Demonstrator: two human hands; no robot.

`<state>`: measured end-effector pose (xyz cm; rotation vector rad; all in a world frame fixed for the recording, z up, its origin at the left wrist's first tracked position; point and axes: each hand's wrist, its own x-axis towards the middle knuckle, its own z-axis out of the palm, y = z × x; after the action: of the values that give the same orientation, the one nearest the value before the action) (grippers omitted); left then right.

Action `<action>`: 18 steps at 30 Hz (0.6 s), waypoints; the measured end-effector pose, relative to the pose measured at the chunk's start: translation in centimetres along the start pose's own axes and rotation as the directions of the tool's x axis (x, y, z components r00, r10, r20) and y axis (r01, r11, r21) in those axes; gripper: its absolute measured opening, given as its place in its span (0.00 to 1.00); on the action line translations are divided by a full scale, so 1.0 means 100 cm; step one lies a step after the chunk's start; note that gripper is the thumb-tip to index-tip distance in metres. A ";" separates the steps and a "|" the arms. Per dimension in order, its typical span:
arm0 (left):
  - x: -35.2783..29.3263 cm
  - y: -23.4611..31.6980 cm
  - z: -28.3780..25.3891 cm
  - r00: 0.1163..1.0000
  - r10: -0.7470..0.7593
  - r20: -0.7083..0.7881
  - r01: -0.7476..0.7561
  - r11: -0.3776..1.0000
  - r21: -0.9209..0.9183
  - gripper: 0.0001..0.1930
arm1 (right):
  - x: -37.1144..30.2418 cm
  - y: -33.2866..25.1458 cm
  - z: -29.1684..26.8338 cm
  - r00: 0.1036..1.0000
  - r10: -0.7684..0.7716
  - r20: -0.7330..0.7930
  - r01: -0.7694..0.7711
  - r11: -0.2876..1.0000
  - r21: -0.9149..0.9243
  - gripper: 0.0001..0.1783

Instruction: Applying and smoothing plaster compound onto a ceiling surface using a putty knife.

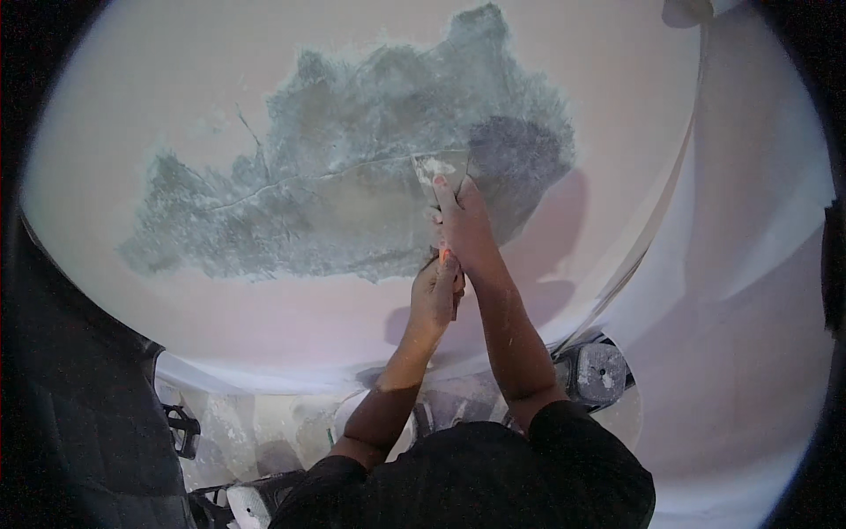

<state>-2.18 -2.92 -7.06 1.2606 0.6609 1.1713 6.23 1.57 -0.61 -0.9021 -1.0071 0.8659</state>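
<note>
Both my hands are on a putty knife [454,160], whose wide, thin blade carries a whitish smear. My right hand [465,225] is closed round it just behind the blade, fingers stretched toward the metal. Below, my left hand [434,293] grips the handle, and the handle's end pokes out under it. The blade lies against a rough grey patch [352,203] on a pale pink plastered wall [220,317]. A thin crack-like line runs across the patch toward the blade. Right of the blade, part of the patch is darker.
Below the wall, the floor [229,423] is spotted with white. A dark step or stool with a splattered top [601,372] stands at lower right, and another black-framed one [251,507] at lower left. Dark fabric-like material [79,406] hangs at left; another pale wall [758,264] rises at right.
</note>
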 end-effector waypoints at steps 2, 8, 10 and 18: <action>0.003 -0.002 -0.003 0.996 -0.093 0.004 0.093 0.996 -0.004 0.21 | 0.011 0.006 -0.002 0.999 -0.046 0.004 0.046 0.996 -0.070 0.12; 0.012 0.015 -0.005 0.993 0.118 0.025 -0.120 0.990 0.076 0.21 | 0.012 -0.021 0.006 0.999 0.029 0.040 -0.026 0.997 -0.074 0.18; 0.001 0.012 -0.005 1.000 -0.022 -0.001 0.022 0.998 0.066 0.21 | 0.006 -0.015 0.003 0.996 0.078 0.053 -0.075 0.995 -0.062 0.19; -0.050 -0.055 -0.025 0.928 -0.372 -0.012 0.371 0.920 0.129 0.21 | -0.042 0.098 -0.037 0.981 0.192 0.017 -0.187 0.971 -0.147 0.13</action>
<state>-4.36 -6.06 -13.95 1.1830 0.9342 0.8151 6.73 0.60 -11.84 -1.1247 -1.0324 0.9789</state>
